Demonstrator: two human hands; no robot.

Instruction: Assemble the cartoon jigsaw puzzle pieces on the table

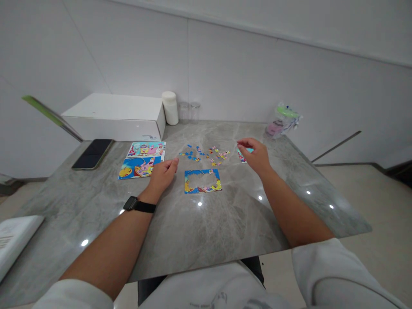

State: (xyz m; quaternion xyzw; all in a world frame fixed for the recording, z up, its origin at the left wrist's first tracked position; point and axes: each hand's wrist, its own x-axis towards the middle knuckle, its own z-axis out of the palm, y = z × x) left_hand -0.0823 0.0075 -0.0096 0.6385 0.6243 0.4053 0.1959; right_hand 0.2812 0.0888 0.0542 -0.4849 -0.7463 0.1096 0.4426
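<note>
A puzzle frame (202, 189) with a blue and yellow border lies on the grey table, its middle showing bare table. Behind it several loose puzzle pieces (193, 155) are scattered. My left hand (163, 174), a black watch on its wrist, rests at the right edge of a colourful picture sheet (133, 165); its fingers are curled together, and whether they hold anything is hidden. My right hand (252, 155) is to the right of the pieces, over a small colourful item (241, 157) it partly covers. Thumb and forefinger are close together, and anything between them is too small to make out.
A black phone (93, 153) lies at the left. Along the back stand a white box (116, 116), a white bottle (170, 108) and two clear glasses (189, 112). A plastic-wrapped pink and green item (281, 120) is back right. A white packet (16, 236) lies front left.
</note>
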